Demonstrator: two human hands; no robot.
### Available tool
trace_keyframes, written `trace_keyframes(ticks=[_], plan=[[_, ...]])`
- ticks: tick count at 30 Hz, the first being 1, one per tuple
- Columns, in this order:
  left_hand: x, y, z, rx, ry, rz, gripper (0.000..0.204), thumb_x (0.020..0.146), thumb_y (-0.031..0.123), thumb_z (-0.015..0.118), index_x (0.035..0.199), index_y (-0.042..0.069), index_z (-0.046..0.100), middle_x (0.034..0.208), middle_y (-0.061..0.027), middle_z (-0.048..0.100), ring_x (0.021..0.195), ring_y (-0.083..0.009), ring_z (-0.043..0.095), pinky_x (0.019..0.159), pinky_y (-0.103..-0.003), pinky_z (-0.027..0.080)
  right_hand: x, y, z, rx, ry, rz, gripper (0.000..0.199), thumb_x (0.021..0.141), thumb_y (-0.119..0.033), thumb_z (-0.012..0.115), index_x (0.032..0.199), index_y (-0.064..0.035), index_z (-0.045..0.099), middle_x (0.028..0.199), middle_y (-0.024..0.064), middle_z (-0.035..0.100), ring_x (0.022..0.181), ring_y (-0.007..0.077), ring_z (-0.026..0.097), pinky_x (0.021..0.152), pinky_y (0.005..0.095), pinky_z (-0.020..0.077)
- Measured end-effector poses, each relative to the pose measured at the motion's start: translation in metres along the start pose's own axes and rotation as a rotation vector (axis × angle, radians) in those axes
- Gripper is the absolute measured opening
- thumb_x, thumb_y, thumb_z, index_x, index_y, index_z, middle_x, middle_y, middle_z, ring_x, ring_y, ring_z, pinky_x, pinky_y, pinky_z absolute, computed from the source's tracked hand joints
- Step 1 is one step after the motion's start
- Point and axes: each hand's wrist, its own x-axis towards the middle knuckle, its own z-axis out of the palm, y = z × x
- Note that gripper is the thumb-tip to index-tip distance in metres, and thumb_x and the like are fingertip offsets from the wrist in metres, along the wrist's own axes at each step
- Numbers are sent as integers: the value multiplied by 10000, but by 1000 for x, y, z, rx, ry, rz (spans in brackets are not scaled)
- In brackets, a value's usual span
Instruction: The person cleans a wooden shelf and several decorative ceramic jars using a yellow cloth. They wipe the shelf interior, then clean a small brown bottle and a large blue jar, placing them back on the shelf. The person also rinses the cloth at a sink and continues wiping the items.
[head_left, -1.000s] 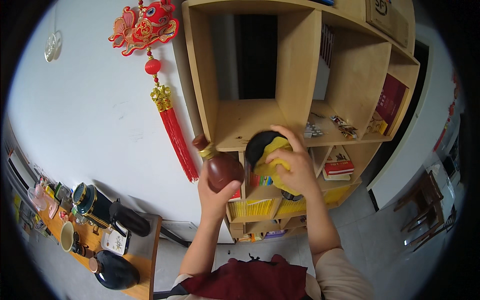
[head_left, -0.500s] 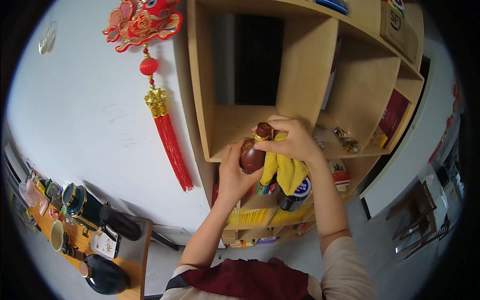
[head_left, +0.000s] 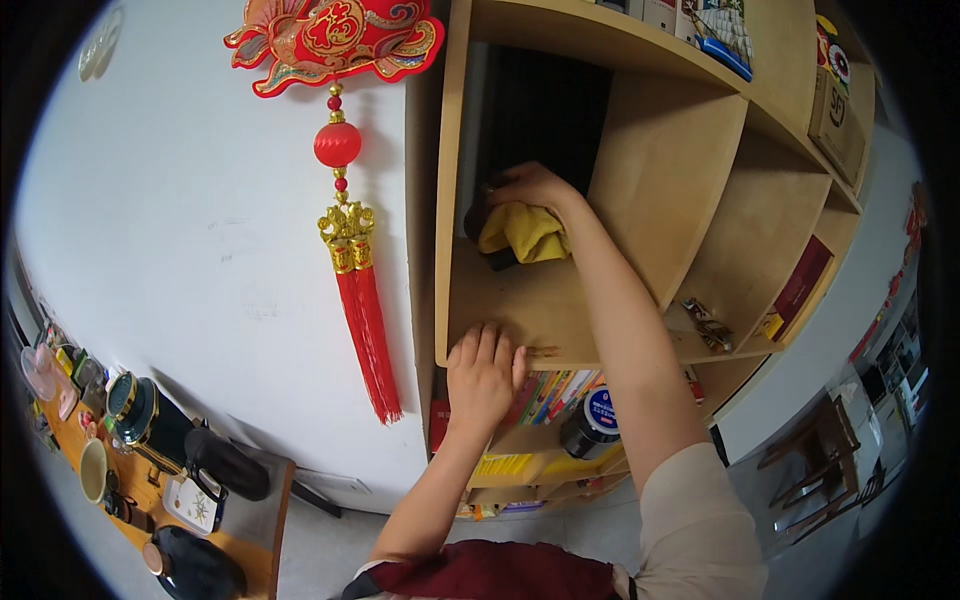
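Note:
My right hand [head_left: 535,187] reaches deep into the upper shelf compartment. Bunched under its curled fingers is a yellow cloth [head_left: 528,235]. Dark rounded parts, apparently the brown bottle [head_left: 502,258], show around the cloth; most of that shape is hidden and its outline is dim. My left hand [head_left: 482,375] lies on the front edge of the compartment's wooden board [head_left: 580,330], fingers extended and holding nothing.
Below stand upright books [head_left: 550,393] and a dark jar with a blue lid [head_left: 592,425]. A red fish ornament [head_left: 340,40] with a tassel hangs on the wall at left. The lower-left table [head_left: 265,500] carries a dark flask [head_left: 150,425] and a round black jar [head_left: 198,572].
Both hands held the brown bottle in front of the shelf. My right hand has moved up into the compartment with the cloth; my left let go and came to rest on the board's edge.

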Motion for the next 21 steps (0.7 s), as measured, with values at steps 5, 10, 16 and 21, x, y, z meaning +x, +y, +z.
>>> trace_keyframes(ticks=[5, 10, 16, 21], plan=[[3, 0, -2, -7, -8, 31, 232, 799, 200, 576, 965, 39, 592, 1046, -95, 573, 997, -252, 520, 843, -357, 393, 27, 17, 12, -129, -99, 50, 538, 652, -320, 758, 1097, -52, 619, 1048, 109, 625, 972, 183, 573, 844, 290, 445], [2, -1, -5, 33, -40, 23, 223, 812, 196, 560, 970, 42, 591, 1050, -91, 569, 1003, -248, 513, 852, -357, 384, 47, 37, 32, -56, -272, 114, 563, 658, -350, 753, 1135, -94, 599, 1081, 86, 612, 1003, 188, 557, 848, 278, 440], [2, 1, -9, 52, -61, 25, 190, 821, 197, 545, 919, 39, 580, 1015, -100, 559, 947, -259, 510, 833, -371, 379, 42, 45, 27, -138, -331, -57, 610, 669, -344, 753, 1185, -85, 555, 1100, 95, 603, 1001, 185, 561, 847, 277, 443], [2, 2, -1, 48, -77, 44, 204, 835, 229, 540, 858, 28, 564, 988, -114, 550, 958, -264, 508, 844, -368, 380, 3, 40, 10, -158, -146, 8, 561, 679, -307, 748, 1149, -54, 576, 1032, 113, 633, 935, 190, 599, 795, 278, 476]])
